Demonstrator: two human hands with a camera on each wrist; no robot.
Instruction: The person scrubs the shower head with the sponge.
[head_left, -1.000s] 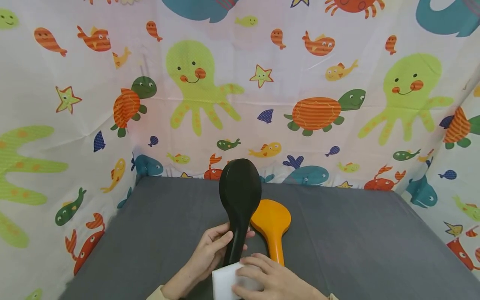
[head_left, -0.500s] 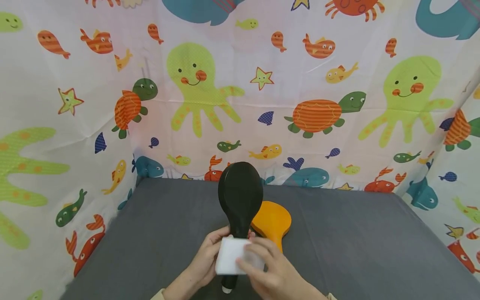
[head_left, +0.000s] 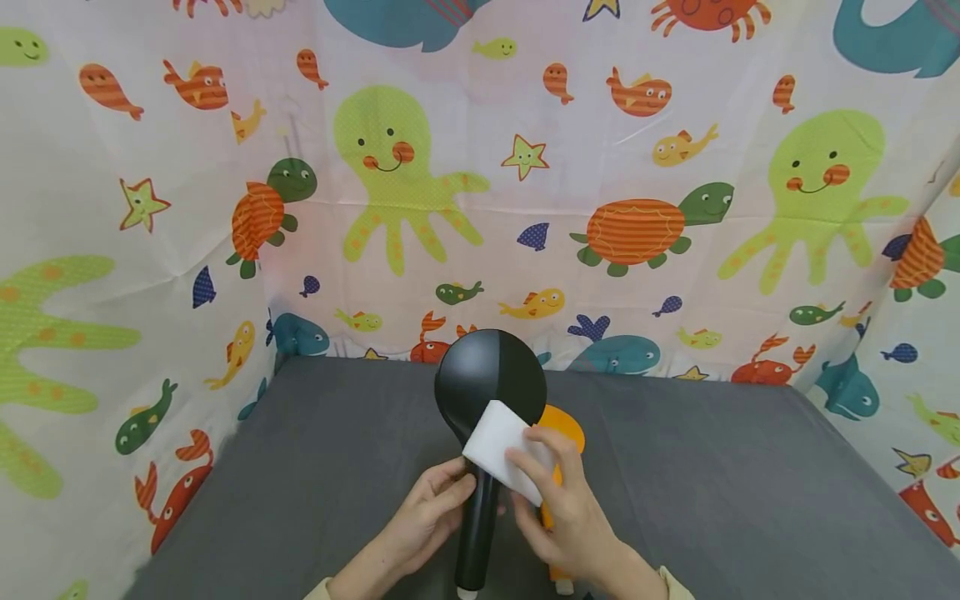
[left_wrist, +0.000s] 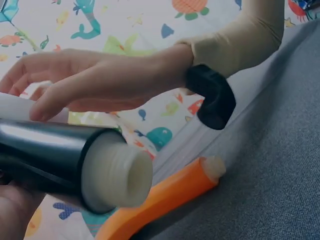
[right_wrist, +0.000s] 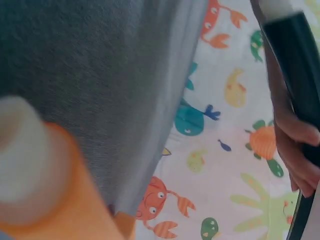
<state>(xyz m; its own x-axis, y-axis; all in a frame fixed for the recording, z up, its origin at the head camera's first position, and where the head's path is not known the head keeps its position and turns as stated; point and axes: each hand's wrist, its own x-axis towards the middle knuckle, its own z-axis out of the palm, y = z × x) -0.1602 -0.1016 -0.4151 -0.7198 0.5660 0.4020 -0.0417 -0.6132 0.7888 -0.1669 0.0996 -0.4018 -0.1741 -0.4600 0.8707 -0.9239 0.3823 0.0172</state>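
Observation:
My left hand [head_left: 431,517] grips the black shower head [head_left: 467,371] around its handle and holds it up over the table, round head at the top. Pinched in my right hand [head_left: 562,500] is a white sponge [head_left: 495,446], which overlaps the neck just below the head. In the left wrist view the black handle [left_wrist: 50,150] ends in a white threaded fitting [left_wrist: 102,172], with my right hand [left_wrist: 95,80] beyond it. Behind the right hand lies an orange shower head [head_left: 566,425], partly hidden; its handle [left_wrist: 170,192] shows in the left wrist view.
A dark grey cloth [head_left: 697,483] covers the table. White fabric printed with sea animals [head_left: 465,217] stands along the back and both sides. A black wrist strap [left_wrist: 212,97] sits on the right wrist below a pale sleeve [left_wrist: 242,42].
The sponge in my right hand has travelled up from the lower handle to the neck and tilted. The black shower head has turned and leans slightly right, baring more of its handle.

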